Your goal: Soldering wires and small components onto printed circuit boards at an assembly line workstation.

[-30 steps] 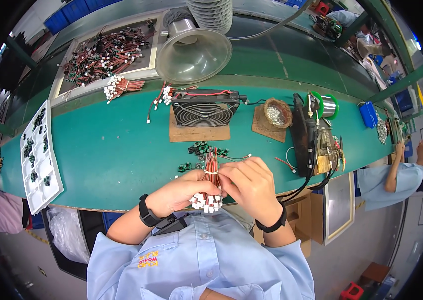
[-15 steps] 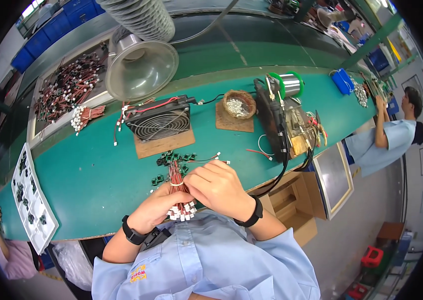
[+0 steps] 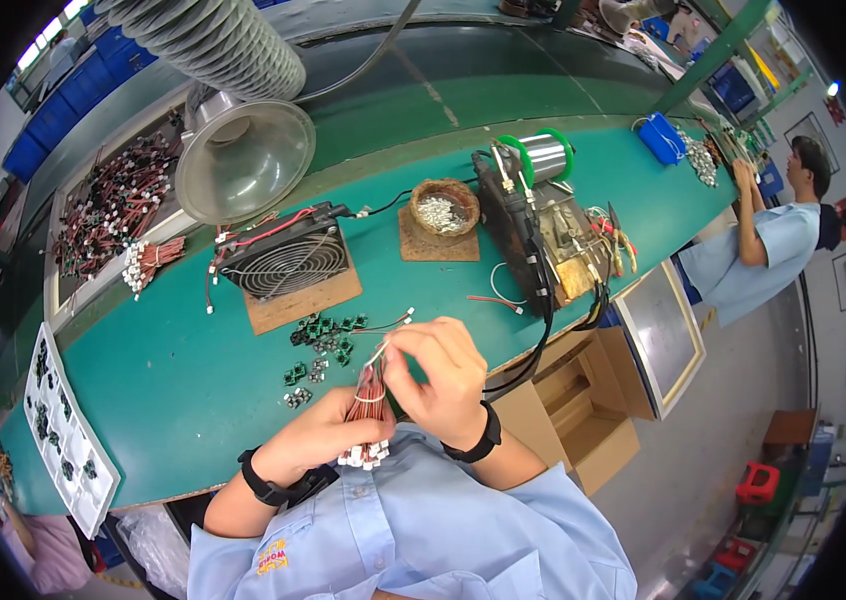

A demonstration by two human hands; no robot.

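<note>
My left hand (image 3: pixel 328 432) is closed around a bundle of red and dark wires (image 3: pixel 369 400), tied with a pale band. White connectors (image 3: pixel 367 455) poke out of the bundle's lower end, against my shirt. Above it, my right hand (image 3: pixel 440 375) has thumb and forefinger pinched on wire ends at the top of the bundle; how many is too small to tell. Small dark-green circuit boards (image 3: pixel 321 328) lie scattered on the green mat just beyond my hands. One loose wire with a white connector (image 3: pixel 407 315) lies by my right fingertips.
A black fan (image 3: pixel 288 262) stands on a board beyond the boards. Right of it are a round bowl of metal bits (image 3: pixel 445 212), a soldering station (image 3: pixel 528 230) and a solder spool (image 3: pixel 547 158). A white tray (image 3: pixel 71 440) lies left; a funnel hood (image 3: pixel 248 160) hangs behind. Another person sits far right.
My right hand has drawn up from the bundle's middle to its top, pinching wire ends. The bundle's upper end has come away from the circuit boards, which now show more fully on the mat.
</note>
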